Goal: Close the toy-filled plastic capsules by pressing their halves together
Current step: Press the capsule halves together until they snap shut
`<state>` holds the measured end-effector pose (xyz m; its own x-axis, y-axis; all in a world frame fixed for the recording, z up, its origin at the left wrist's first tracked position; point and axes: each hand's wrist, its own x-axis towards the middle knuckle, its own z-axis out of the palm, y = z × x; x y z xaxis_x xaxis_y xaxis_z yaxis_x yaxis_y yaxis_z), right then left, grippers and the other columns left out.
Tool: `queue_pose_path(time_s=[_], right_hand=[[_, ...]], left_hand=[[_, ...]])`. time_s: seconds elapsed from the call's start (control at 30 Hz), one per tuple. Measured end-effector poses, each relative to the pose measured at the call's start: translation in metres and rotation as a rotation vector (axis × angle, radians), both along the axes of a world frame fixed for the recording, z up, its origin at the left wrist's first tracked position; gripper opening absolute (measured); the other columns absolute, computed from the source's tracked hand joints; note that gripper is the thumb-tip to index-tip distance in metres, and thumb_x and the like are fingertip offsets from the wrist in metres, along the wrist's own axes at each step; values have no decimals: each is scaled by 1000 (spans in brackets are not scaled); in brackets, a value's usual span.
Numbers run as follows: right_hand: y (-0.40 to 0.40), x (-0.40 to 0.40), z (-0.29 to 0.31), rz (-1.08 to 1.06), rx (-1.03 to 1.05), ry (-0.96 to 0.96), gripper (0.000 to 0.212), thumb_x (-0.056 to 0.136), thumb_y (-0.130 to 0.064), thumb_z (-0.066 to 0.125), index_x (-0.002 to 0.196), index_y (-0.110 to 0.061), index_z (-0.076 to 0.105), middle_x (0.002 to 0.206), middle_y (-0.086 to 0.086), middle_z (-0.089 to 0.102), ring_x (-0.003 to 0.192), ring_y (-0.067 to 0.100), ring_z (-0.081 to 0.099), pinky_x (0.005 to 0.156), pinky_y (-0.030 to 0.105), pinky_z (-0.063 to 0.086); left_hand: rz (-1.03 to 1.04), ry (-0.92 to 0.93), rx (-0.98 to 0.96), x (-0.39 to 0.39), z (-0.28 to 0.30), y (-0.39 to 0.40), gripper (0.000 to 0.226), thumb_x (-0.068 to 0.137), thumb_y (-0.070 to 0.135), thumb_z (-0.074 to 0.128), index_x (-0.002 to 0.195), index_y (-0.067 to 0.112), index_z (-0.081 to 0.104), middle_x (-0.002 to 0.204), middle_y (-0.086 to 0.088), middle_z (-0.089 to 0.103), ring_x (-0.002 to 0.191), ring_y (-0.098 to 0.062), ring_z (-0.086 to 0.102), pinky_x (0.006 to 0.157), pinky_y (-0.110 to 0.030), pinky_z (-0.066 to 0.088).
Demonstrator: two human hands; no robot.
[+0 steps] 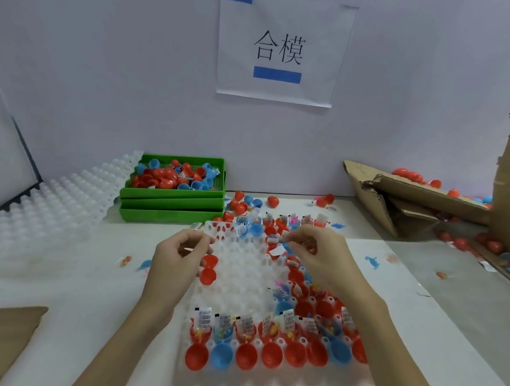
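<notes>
While most sockets of the white moulded tray (pixel 243 269) stand bare, open capsules (pixel 268 340) fill its near row and right side: red and blue halves with toy packets and paper slips sticking up, each hinged lid half lying flat toward the near edge. None of these looks closed yet

Right hand (pixel 318 253) hovers over the far right of the tray, fingers curled, pinching something small; whether it is a slip or a capsule rim I cannot tell. Left hand (pixel 181 254) sits at the tray's left edge, fingers curled with a small pale item between them, just beside two red halves (pixel 208 269). Hands are apart, neither pressing a capsule

Judgement: step in hand is tucking contents in before closure, early in the batch. Next move calls for folding a lid half over its filled half and pressing squarely until it seats, with the slip fully inside so it does not jam the seam

Surroundings: pale table (pixel 72 286) with stray toys; stacked green trays (pixel 172 205) of loose halves at the back; spare white trays (pixel 53 204) at left; torn cardboard (pixel 411 202) at right with spilled capsules; paper sign (pixel 280 51) on the wall
</notes>
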<state>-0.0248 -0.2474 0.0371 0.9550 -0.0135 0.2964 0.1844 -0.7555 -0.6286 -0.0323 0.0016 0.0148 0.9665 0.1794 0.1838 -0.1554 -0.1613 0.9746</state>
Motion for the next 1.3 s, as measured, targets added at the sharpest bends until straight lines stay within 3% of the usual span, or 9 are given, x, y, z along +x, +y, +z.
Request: queue_pose_path(time_s=[0.13,0.2,0.33,0.47,0.7,0.83,0.93,1.1,1.3], right_hand=[[-6,4,-9,-5,-201,24,17,98,-14,69,110,-23,78,106,-10,67,84,4,62,83,16,54],[-6,5,-11,-10,-233,41,17,98,-18,71,110,-26,79,109,-6,66,89,8,62,86,21,56],[4,8,-13,44,-271,22,20,97,-27,72,115,-31,78,112,-6,63,101,12,56,83,20,49],[17,12,-15,33,-351,65,23,96,-22,73,118,-29,78,123,0,62,117,22,53,102,38,53],[18,19,-16,-24,-335,75,20,98,-23,71,117,-22,76,122,4,64,112,21,58,102,35,53],[21,19,-15,-16,-346,63,22,97,-24,72,118,-23,76,120,3,64,109,19,55,96,29,52],[14,17,-6,-10,-279,21,24,99,-21,68,122,-22,75,112,0,65,88,8,56,78,11,44],[-24,1,9,-39,-232,67,10,95,-16,73,102,-21,79,88,-15,61,76,-2,55,56,5,39],[-27,-3,6,30,-246,164,11,91,-16,79,97,-25,81,96,-10,69,84,4,63,64,11,42]], left_hand=[[6,1,46,-1,-2,-1,18,104,15,61,94,20,75,84,-1,72,75,-15,63,62,-24,49],[10,7,52,-1,-2,-2,18,104,16,61,93,20,75,84,0,73,75,-15,64,62,-24,49],[-4,23,71,-2,-3,-5,20,104,15,61,92,19,76,82,-1,74,76,-16,67,63,-24,52],[-28,30,77,-2,-4,-7,19,104,16,61,93,17,76,81,-3,74,77,-23,70,63,-29,56],[-39,27,85,-2,-4,-6,20,104,17,61,91,18,76,79,-1,74,76,-22,69,63,-29,56],[-44,26,91,-2,-4,-8,20,104,17,61,90,19,76,77,1,73,75,-20,69,62,-27,56],[-48,29,95,-2,-4,-6,20,104,18,61,91,19,76,78,1,73,76,-21,69,62,-27,56],[-53,26,92,-1,-3,-6,20,104,17,61,92,17,76,79,-1,74,77,-24,70,64,-31,58],[-56,25,134,-3,-5,-6,21,104,17,61,90,19,77,77,3,72,75,-19,69,59,-20,54]])
